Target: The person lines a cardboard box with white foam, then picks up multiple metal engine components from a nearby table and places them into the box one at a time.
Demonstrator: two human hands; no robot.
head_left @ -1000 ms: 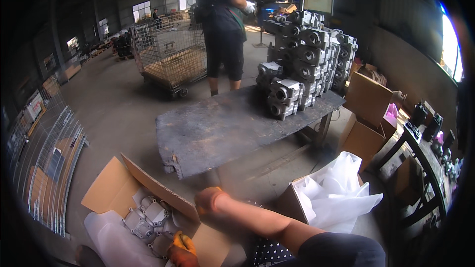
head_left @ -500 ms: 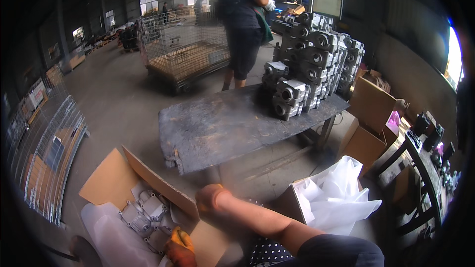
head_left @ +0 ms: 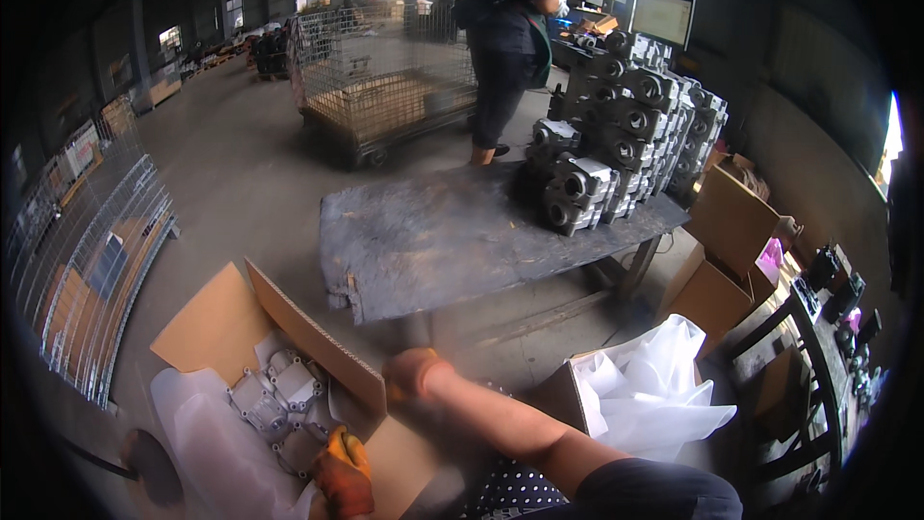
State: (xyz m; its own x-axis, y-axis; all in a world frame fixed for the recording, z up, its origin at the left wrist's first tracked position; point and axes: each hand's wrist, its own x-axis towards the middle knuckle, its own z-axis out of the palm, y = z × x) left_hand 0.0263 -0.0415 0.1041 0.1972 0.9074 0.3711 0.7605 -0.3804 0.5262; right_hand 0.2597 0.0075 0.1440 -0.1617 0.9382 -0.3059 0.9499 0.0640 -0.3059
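Note:
At the lower left stands an open cardboard box (head_left: pixel 313 342) with grey metal castings (head_left: pixel 279 395) inside. White foam sheet (head_left: pixel 197 433) drapes over its near left side. My left hand (head_left: pixel 344 477), in an orange and yellow work glove, reaches into the box, its fingers curled at the edge of the nearest casting; their tips are partly hidden. Also gloved, my right hand (head_left: pixel 412 373) is closed at the corner of the box's right flap, its arm stretching across from the lower right. The flap hides part of the box's inside.
A dark worktable (head_left: pixel 423 241) ahead carries stacked metal castings (head_left: pixel 626 125). Behind it, a person (head_left: pixel 505 29) stands near a wire cage cart (head_left: pixel 385 96). Another open box with white foam sheet (head_left: pixel 654 376) sits right; a wire cage (head_left: pixel 106 279) stands left.
The view has shifted, so the table and cart appear farther right. The person behind the table has turned and stepped slightly. Both my hands stay at the box.

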